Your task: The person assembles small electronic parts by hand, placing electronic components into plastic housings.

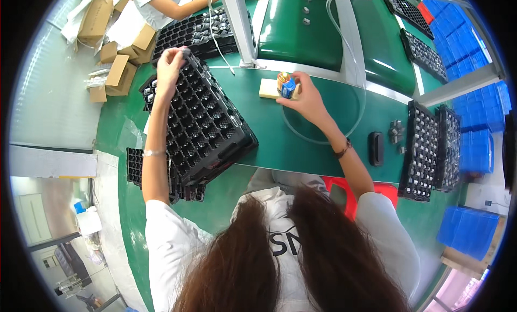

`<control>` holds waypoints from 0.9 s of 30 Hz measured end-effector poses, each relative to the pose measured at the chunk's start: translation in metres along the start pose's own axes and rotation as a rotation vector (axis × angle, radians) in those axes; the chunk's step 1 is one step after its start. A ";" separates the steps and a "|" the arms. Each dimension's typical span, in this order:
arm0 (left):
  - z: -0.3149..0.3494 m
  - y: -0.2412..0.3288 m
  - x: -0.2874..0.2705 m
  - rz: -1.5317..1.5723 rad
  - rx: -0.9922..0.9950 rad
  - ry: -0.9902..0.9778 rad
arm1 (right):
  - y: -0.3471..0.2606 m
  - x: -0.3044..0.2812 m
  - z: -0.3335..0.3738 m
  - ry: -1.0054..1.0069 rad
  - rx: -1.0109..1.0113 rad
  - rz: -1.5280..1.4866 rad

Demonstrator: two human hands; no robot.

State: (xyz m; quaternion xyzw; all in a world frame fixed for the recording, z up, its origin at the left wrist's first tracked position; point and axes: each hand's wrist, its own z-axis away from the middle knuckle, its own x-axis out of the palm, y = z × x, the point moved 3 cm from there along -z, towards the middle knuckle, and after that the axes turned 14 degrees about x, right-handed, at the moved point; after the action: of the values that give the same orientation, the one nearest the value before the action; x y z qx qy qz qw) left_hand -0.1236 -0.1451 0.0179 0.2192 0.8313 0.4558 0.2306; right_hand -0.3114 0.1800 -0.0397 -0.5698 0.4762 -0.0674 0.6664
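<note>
Blue-orange container (286,85) in right hand (308,101), left hand (168,69) at black tray (239,133)

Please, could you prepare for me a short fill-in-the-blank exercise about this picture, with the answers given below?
1. The left hand is at the far end of a ____-coloured tray.
2. The right hand, holding a small blue-and-orange item, is above the ____-coloured table.
3. The colour of the partly hidden seat is ____.

Missing words: black; green; red.
</note>
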 end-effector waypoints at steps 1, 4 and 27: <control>0.011 0.018 0.020 0.252 -0.114 -0.011 | 0.002 0.003 -0.005 0.061 -0.042 -0.056; 0.067 0.065 0.058 0.693 -0.364 0.002 | 0.012 0.021 -0.030 -0.073 -0.009 -0.026; 0.151 0.100 0.189 0.592 -0.355 0.104 | -0.036 -0.034 -0.063 -0.220 0.219 -0.666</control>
State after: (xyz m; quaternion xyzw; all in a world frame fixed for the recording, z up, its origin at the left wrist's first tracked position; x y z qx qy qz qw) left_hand -0.1709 0.1111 -0.0032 0.3836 0.6501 0.6510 0.0802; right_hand -0.3580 0.1452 0.0157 -0.6227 0.1800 -0.2694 0.7122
